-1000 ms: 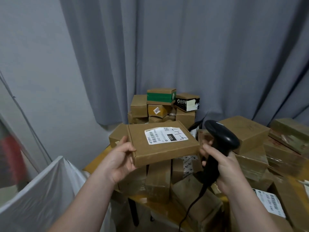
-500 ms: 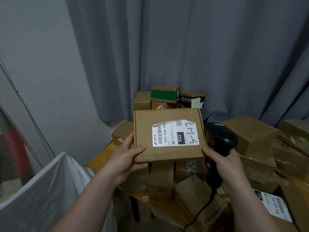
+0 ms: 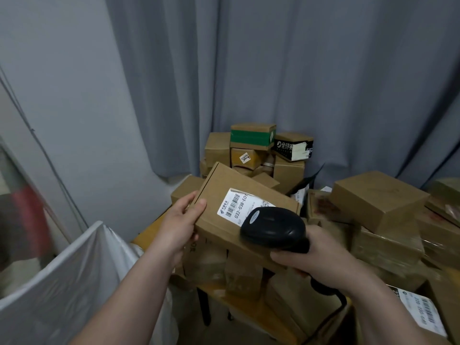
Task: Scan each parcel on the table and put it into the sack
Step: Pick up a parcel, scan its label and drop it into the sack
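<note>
Parcel (image 3: 219, 185) of flat brown cardboard hangs tilted in the air over the near left corner of the surface (image 3: 149, 229), with its far end raised and its white shipping label (image 3: 236, 205) facing up toward us. Our left hand (image 3: 181, 220) grips the short left edge, thumb on the top face and fingers round the side. Our right hand (image 3: 316, 252) is clenched round the handle of a black barcode scanner (image 3: 273, 226), whose head hovers just over the right part of the label and hides it. We judge the scan to be the step in hand. The white sack (image 3: 74, 270) waits at the near left, beside the surface. To us the parcel looks light and stiff, since one hand carries it by an edge with no sag. Plain cardboard should not slip, so a pinch across the short edge, clear of the label, seems the right hold. Many more cardboard boxes (image 3: 378, 197) are heaped on the surface to the right and far behind, so we reckon the task is far from done.
</note>
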